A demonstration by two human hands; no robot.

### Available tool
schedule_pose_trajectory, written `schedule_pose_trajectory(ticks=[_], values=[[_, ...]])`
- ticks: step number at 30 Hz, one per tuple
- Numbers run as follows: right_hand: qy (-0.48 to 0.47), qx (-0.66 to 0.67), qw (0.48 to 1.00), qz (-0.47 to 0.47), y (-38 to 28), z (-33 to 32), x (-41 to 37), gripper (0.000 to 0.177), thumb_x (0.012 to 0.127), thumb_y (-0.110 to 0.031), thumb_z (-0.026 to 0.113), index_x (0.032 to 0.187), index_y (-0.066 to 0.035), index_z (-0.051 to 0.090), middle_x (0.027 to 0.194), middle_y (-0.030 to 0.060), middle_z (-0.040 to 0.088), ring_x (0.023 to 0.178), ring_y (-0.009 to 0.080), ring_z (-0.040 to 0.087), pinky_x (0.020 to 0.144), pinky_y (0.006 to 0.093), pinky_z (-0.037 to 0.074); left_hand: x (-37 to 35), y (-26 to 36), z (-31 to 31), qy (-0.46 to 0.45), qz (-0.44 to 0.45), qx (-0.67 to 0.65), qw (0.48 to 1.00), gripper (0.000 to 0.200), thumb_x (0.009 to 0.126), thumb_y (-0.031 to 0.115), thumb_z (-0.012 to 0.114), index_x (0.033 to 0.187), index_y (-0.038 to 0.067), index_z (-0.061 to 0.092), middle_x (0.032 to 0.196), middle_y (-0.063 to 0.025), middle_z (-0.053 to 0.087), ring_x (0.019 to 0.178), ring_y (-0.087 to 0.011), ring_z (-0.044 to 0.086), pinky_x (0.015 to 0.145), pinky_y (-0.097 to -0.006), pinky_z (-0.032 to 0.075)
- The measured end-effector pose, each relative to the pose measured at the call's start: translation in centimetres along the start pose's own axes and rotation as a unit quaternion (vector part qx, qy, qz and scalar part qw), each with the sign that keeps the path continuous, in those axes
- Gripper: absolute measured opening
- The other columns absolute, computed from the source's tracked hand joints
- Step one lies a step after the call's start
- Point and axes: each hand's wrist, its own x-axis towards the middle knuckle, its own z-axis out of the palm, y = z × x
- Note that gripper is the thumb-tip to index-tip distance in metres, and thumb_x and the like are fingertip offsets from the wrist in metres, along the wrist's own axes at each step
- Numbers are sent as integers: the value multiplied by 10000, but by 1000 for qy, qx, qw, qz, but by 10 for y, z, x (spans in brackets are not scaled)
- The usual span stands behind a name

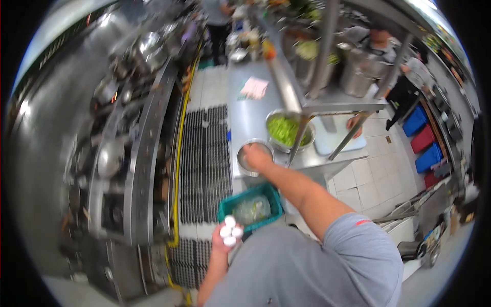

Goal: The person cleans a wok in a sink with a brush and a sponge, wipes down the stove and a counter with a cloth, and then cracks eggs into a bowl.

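Several white eggs (229, 231) rest together in my left hand (219, 239), low by my body and beside the teal bin. My right hand (257, 157) reaches out over a round metal bowl (242, 165) at the near end of the steel counter. Its fingers look curled inward, and what they hold, if anything, is hidden. Just beyond stands a larger metal bowl (269, 118) full of chopped green vegetable (284, 129). The teal bin (223, 209), with clear plastic and scraps inside, sits below the counter's end.
A stove line (135, 179) with a wok (110, 159) runs along the left. Slotted mats (204, 158) cover the aisle floor. Shelf posts (302, 134) rise at the right, near a white cutting board (337, 143) with another person's hand (354, 125). More people stand farther off.
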Motion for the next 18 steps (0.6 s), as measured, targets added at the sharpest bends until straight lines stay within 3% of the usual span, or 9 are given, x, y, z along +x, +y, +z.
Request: schedule_pose_trajectory(ticks=[1, 2, 4, 7, 8, 11, 13, 18], values=[[33, -2, 999, -34, 12, 13, 6, 411, 958, -240, 658, 1313, -77, 530, 1214, 319, 597, 1121, 475, 649, 947, 563, 532, 0, -2, 10, 11, 4, 6, 1000, 392, 1029, 383, 502, 1176, 42, 631, 1020, -194, 676, 916, -347, 635, 575, -421, 563], [17, -11, 1000, -8, -1, -1, 0, 388, 973, -253, 663, 1281, -56, 534, 1211, 320, 599, 1090, 474, 659, 926, 558, 541, -1, 0, 16, 23, 4, 15, 1000, 389, 1037, 381, 502, 1181, 42, 628, 1021, -194, 671, 917, -342, 636, 574, -416, 568], [-7, -32, 999, 0, -13, -19, -7, 394, 999, -280, 655, 1300, -59, 530, 1232, 308, 595, 1122, 459, 664, 943, 558, 553, 6, 1, 1, -47, -27, -3, 999, 450, 1026, 390, 496, 1338, 78, 587, 1079, -190, 661, 1065, -374, 632, 563, -454, 606], [0, -26, 1000, -5, -18, -25, -10, 383, 989, -260, 676, 1271, -40, 538, 1226, 291, 596, 1109, 459, 662, 946, 554, 547, 3, -2, 18, -16, -34, 8, 999, 450, 1041, 386, 493, 1361, 82, 580, 1088, -183, 651, 1077, -370, 628, 538, -413, 586], [15, -30, 999, -29, -15, -22, -10, 370, 988, -249, 678, 1255, -34, 541, 1217, 284, 598, 1103, 455, 662, 948, 550, 543, 2, -4, 23, 4, -38, -3, 999, 376, 1046, 375, 527, 1293, 105, 615, 1075, -194, 679, 1005, -361, 667, 566, -425, 573], [53, -49, 993, -89, -11, -20, -11, 290, 990, -205, 674, 1175, -20, 550, 1175, 256, 603, 1086, 436, 657, 957, 530, 526, 3, -7, 16, -3, -39, 4, 999, 399, 1046, 376, 519, 1322, 98, 597, 1085, -194, 670, 1039, -369, 653, 564, -422, 583], [41, -51, 995, -71, -10, -20, -11, 284, 991, -210, 675, 1156, -20, 542, 1177, 253, 602, 1094, 430, 655, 956, 529, 525, 3, -7, 13, -6, -44, -2, 999, 434, 1054, 377, 499, 1362, 79, 571, 1102, -193, 652, 1102, -380, 625, 552, -423, 602], [29, -54, 997, -47, -2, -17, -13, 277, 1005, -238, 665, 1139, -38, 527, 1175, 247, 607, 1109, 429, 647, 951, 530, 523, 4, -2, 22, 5, -60, -4, 998, 396, 1056, 374, 511, 1313, 86, 598, 1074, -196, 683, 1036, -371, 662, 565, -427, 596]])
